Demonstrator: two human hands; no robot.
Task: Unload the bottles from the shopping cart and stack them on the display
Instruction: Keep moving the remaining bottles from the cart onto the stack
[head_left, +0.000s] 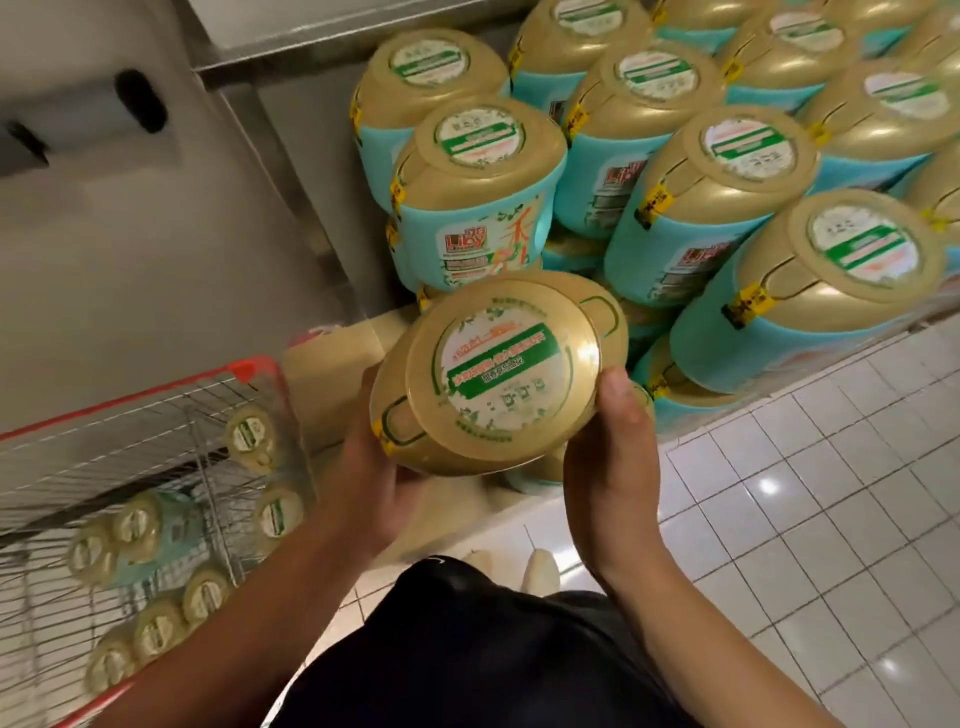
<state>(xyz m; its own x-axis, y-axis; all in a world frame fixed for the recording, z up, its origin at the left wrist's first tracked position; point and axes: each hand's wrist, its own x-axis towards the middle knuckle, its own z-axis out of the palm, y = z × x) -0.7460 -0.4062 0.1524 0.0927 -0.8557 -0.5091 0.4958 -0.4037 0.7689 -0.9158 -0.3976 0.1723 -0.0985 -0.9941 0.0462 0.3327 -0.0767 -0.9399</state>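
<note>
Both hands grip one gold-capped bottle (498, 374) at frame centre.
The left hand (374, 483) and right hand (613, 467) curl round its sides. Its cap faces the camera, its long axis running away downward. Stacked bottles (691, 208) fill the upper right; the shopping cart (130, 408) is at lower left.

The held bottle (498, 374) shows a glossy gold cap with a round white label crossed by a green band, orange-red lettering above it and thin green leaf sprigs round the edge. The stacked bottles (727, 208) have turquoise bodies, gold tops with the same white-and-green labels, and yellow tags with dark print; one body carries a red logo (466, 242). The shopping cart (249, 370) is silver wire with a red rim; the loaded bottles (156, 631) are pale gold and turquoise. The floor (831, 493) is white square tile with grey grout. The person's clothing (493, 649) is black, the shoes (540, 571) white.
</note>
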